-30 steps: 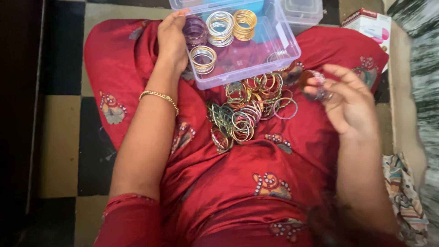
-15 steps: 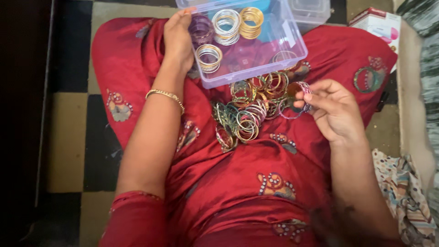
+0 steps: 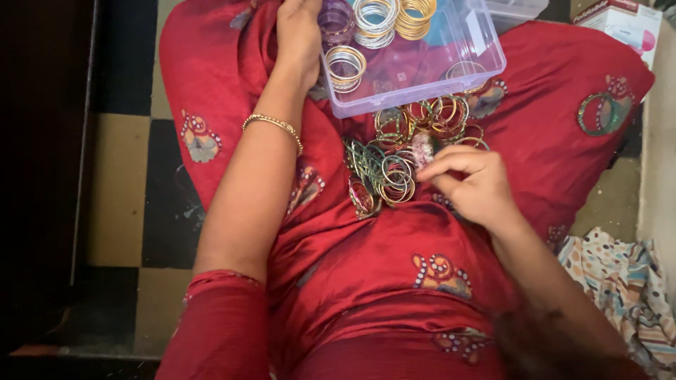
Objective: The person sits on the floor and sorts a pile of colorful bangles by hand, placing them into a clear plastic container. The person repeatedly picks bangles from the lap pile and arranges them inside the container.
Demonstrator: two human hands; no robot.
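A heap of loose bangles point(image 3: 394, 151) in gold, green and pink lies on the red embroidered cloth point(image 3: 394, 281) over my lap. My right hand point(image 3: 472, 186) rests on the heap's right side, fingertips pinched on a pink bangle point(image 3: 422, 149). My left hand point(image 3: 299, 32), with a gold bracelet point(image 3: 274, 127) on its wrist, grips the left wall of a clear plastic box point(image 3: 415, 95). Inside the box stand stacks of purple point(image 3: 336, 20), silver point(image 3: 374, 21) and gold point(image 3: 415, 15) bangles, and a silver-gold stack point(image 3: 345, 67).
One green bangle point(image 3: 598, 114) lies alone on the cloth at the right. A white carton point(image 3: 620, 21) stands at the top right. Patterned fabric point(image 3: 627, 288) lies at the lower right. Black and tan floor tiles point(image 3: 120, 197) run along the left.
My right hand has come down and left from beside the heap onto it and pinched a bangle. The view has shifted, so the box sits higher in the frame.
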